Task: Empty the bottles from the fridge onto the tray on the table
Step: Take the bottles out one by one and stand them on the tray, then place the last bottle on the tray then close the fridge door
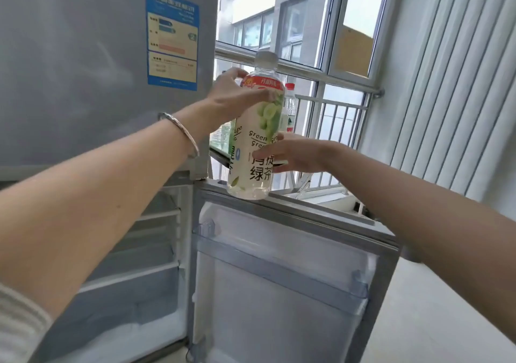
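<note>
A green-tea bottle (258,136) with a clear cap and a grape-printed label hangs upright in the air above the open lower fridge door (290,273). My left hand (237,94) grips its shoulder near the red band. My right hand (296,154) holds its lower half from the right side. Behind it a second bottle (290,103) with a red cap stands past the fridge's right side, beside a greenish pack (223,136). The tray and table are out of sight.
The silver fridge (83,69) fills the left; its upper door, bearing a blue energy label (172,39), faces me, and the lower compartment (134,251) stands open with white shelves. A window with a metal railing (335,106) lies behind, vertical blinds (446,83) at right.
</note>
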`<move>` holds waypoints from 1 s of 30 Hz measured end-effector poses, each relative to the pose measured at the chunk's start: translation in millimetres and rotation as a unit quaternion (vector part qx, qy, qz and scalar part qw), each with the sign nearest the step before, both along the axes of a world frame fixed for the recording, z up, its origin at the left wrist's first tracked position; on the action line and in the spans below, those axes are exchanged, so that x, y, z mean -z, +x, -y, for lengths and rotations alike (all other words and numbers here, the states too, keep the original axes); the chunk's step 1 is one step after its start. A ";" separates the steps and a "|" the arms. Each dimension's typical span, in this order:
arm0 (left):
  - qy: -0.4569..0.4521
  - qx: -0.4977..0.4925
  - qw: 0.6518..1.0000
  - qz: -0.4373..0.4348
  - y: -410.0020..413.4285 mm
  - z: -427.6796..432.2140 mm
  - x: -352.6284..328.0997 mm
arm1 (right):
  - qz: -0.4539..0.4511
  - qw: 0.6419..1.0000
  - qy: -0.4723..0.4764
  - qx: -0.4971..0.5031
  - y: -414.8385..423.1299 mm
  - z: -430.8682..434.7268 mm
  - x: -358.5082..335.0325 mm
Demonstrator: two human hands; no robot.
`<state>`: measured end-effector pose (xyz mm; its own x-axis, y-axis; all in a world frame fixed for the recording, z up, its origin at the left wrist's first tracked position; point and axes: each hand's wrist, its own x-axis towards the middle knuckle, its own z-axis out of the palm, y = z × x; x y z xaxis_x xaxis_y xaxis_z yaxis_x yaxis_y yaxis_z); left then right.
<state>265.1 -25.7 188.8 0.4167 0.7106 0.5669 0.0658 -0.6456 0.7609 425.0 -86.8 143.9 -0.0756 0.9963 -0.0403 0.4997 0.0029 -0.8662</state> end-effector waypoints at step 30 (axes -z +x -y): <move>-0.076 -0.001 0.986 -0.149 117.9 -60.4 77.5 | -0.072 0.934 0.250 0.244 95.0 -119.7 23.0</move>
<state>383.0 34.8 111.3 0.5476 0.7788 0.3057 0.3018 -0.5247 0.7960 520.0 32.9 120.9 0.4244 0.8047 0.4151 0.4248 0.2279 -0.8761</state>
